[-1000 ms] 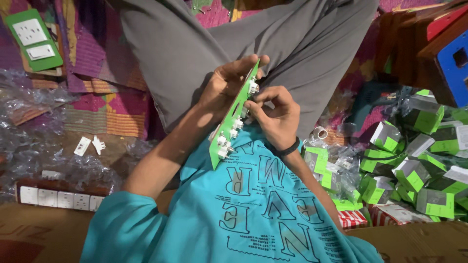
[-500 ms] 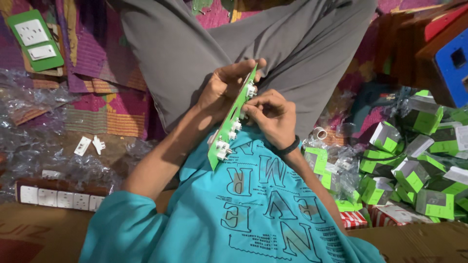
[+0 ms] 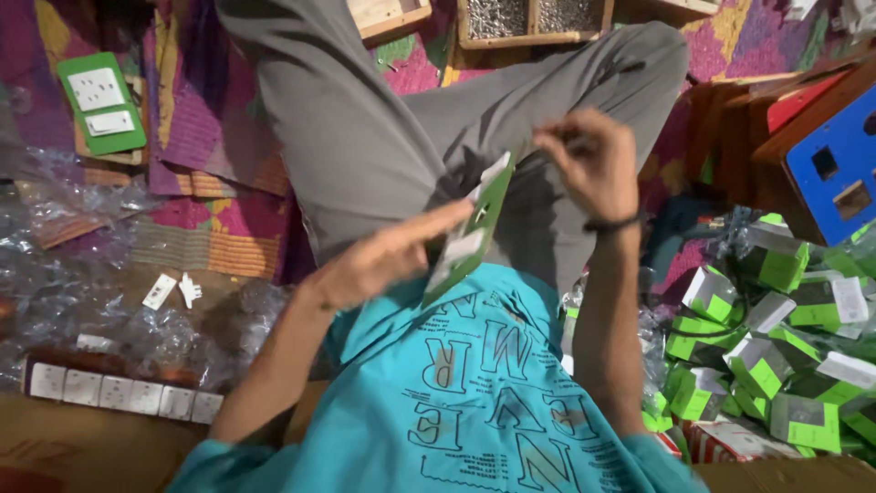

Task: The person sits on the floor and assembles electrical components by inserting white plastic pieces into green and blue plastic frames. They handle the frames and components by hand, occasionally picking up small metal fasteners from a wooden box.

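My left hand [image 3: 383, 260] holds a green switch panel [image 3: 479, 233] by its lower edge, fingers stretched along it, above my lap in grey trousers. The panel is tilted, with white switch modules showing on its face. My right hand [image 3: 589, 164] is raised to the right of the panel and apart from it, with a dark band at the wrist. Its fingers are curled and blurred, and something thin and dark shows near the fingertips; I cannot tell what it is.
A wooden tray of screws [image 3: 511, 38] lies beyond my knees. Another green panel with white switches [image 3: 100, 100] lies far left. A row of white switches [image 3: 119, 394] and clear wrappers [image 3: 73, 301] lie left. Green-and-white boxes [image 3: 776, 347] pile up right, below a blue box [image 3: 835, 173].
My right hand has left the panel and lifted up and to the right. The left hand has shifted its hold, and the panel has tilted so that its face shows.
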